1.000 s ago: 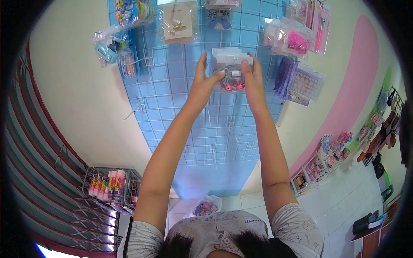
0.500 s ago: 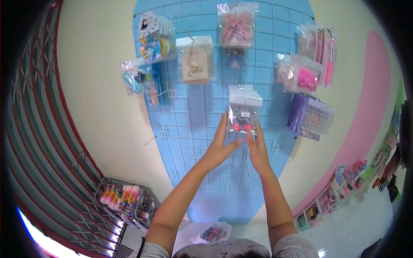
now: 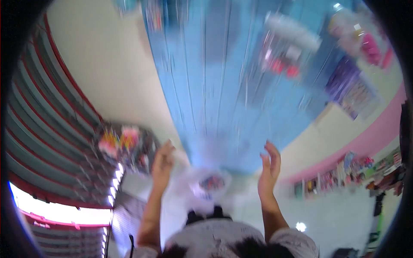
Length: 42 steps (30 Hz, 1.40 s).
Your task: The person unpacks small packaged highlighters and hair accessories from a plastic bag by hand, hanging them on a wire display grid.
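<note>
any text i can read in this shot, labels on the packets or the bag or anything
None can be read: the whole picture is motion-blurred.
Hanging packets on the blue grid panel: any print is smeared.
Clear bag between the left hand and right hand: only coloured blobs show.
Wall display at right: too small and blurred.

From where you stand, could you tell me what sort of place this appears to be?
Most likely a small accessories shop, though the view is blurred. Packaged trinkets hang on a blue wire grid panel on the wall, a wire basket holds colourful goods, and more items line the far wall.
</note>
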Available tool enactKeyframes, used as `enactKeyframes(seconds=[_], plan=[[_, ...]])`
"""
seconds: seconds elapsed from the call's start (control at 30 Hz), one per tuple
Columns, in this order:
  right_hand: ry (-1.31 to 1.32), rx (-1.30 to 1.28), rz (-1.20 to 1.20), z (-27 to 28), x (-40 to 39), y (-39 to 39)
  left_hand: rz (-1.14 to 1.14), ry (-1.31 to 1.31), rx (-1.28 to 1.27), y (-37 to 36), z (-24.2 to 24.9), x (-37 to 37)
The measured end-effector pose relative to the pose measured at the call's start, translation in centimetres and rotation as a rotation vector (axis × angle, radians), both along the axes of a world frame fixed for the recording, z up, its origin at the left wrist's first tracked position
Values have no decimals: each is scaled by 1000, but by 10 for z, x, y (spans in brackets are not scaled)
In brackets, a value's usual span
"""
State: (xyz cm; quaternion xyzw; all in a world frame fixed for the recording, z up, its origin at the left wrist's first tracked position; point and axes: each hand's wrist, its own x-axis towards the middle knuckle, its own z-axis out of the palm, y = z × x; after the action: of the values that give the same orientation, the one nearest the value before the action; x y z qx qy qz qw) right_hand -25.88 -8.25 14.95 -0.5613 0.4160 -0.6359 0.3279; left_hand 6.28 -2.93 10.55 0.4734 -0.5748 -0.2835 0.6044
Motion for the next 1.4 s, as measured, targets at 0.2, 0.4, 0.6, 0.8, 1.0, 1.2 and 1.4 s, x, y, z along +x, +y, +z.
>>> enactKeyframes(seconds=[0.2, 0.4, 0.6, 0.8, 1.0, 1.2, 1.4], plan=[[228, -27, -19, -36, 39, 41, 255, 289, 378, 92, -73, 39], [395, 416, 71, -204, 72, 81, 203, 257, 744, 131, -232, 64], [845, 704, 361, -466, 86, 95, 37, 195, 962, 137, -373, 24], [1293, 529, 426, -625, 109, 41, 47, -176, 909, 82, -508, -27], [1200, 382, 784, -643, 131, 83, 144, -804, 918, 13, -568, -63], [973, 472, 826, -636, 121, 69, -48, -757, 994, -1, -622, -51], [1102, 371, 424, -672, 116, -1, 219, -809, 637, -15, -611, -35]])
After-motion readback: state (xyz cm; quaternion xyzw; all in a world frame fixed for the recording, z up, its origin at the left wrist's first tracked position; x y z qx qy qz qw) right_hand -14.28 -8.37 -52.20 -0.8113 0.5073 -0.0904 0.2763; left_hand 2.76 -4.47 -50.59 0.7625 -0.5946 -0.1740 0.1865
